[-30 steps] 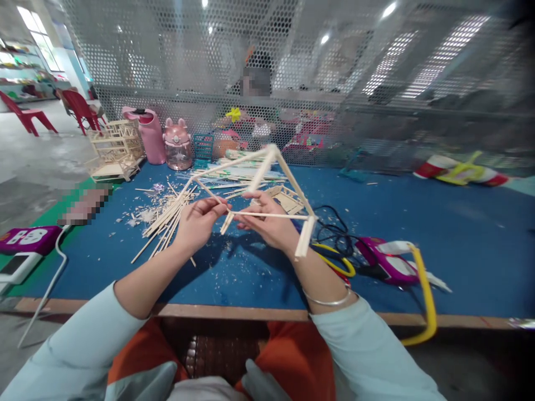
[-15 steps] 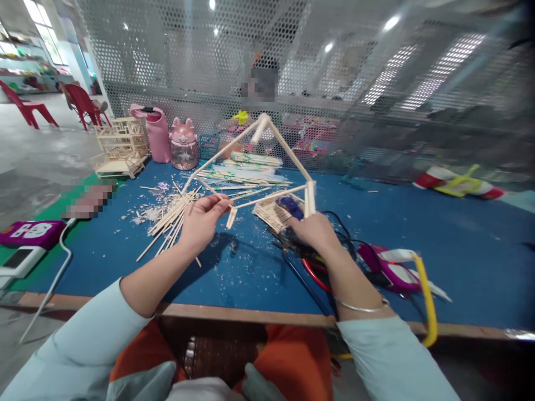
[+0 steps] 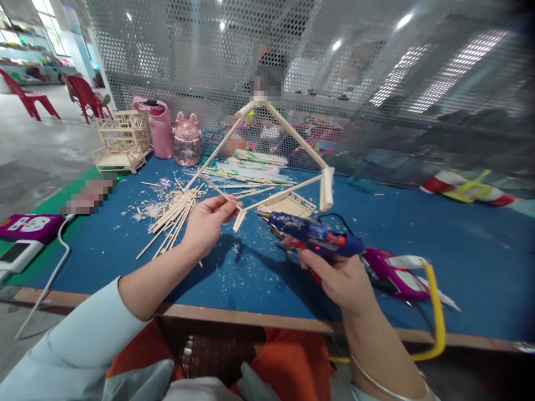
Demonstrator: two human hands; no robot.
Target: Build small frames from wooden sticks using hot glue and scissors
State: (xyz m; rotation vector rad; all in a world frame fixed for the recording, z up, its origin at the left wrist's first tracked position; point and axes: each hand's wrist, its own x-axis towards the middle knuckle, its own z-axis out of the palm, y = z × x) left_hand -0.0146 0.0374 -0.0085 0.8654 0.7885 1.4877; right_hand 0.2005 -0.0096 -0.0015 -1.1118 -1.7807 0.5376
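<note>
- Currently my left hand (image 3: 209,221) pinches a thin bar of the pale wooden frame (image 3: 297,135) between thumb and fingers, just beside its lower corner.
- My right hand (image 3: 343,278) is wrapped around the blue glue gun (image 3: 309,231), its nozzle pointing left, near that corner but apart from it.
- The frame stands up in the air in front of me, clear of the desk (image 3: 234,284), with its peak against the mesh screen (image 3: 188,55) behind and short double pieces at the corners.
- Below the nozzle, a flat wooden panel (image 3: 292,205) lies on the blue surface, partly covered by the gun.
- Left of my left hand, loose sticks (image 3: 173,217) are heaped among pale scraps.
- Beyond the frame's lower bars lie bundles of sticks (image 3: 259,161).
- To the right of my right hand sits a purple-and-white device (image 3: 397,273) beside a yellow cord (image 3: 437,312).
- At the back left, a stick-built model (image 3: 123,142) stands next to a pink bottle (image 3: 161,133) and a clear bottle (image 3: 187,145) with an eared lid.
- Farther off, red chairs (image 3: 86,92) stand on the grey floor (image 3: 25,150).
</note>
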